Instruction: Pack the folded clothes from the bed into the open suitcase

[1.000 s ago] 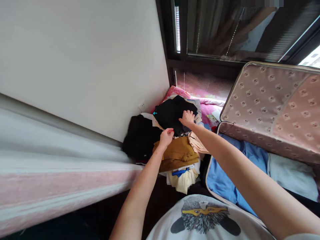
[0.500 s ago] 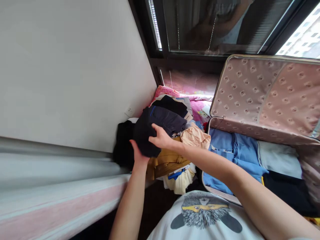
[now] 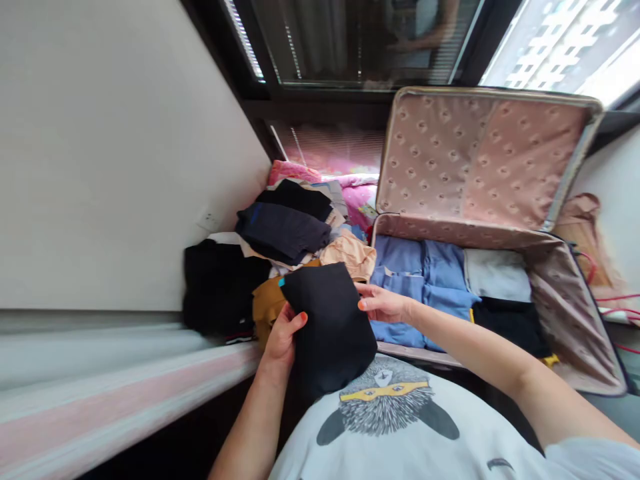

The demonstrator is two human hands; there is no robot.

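A folded black garment point(image 3: 333, 327) with a small turquoise patch at one corner is held up in front of my shirt. My left hand point(image 3: 284, 337) grips its left edge, thumb on top and fingers underneath. On the opposite edge, my right hand point(image 3: 383, 303) pinches the fabric between thumb and fingers. Just beyond lies a heap of clothes: a dark navy garment point(image 3: 283, 230), a black one point(image 3: 295, 197) behind it, a peach piece point(image 3: 350, 253) and a mustard one point(image 3: 270, 303) partly hidden by the held garment.
To the right stands an open suitcase point(image 3: 595, 340) with pink patterned lining, its lid upright against the window. Inside lie folded blue clothes point(image 3: 400, 253), a light grey piece point(image 3: 497, 273) and a black piece point(image 3: 510, 323). Black clothing point(image 3: 220, 287) lies by the wall, near a striped curtain point(image 3: 125, 400).
The black garment has been lifted off the heap and brought toward my body, now lying flat between both hands. The view has turned right, showing more of the suitcase.
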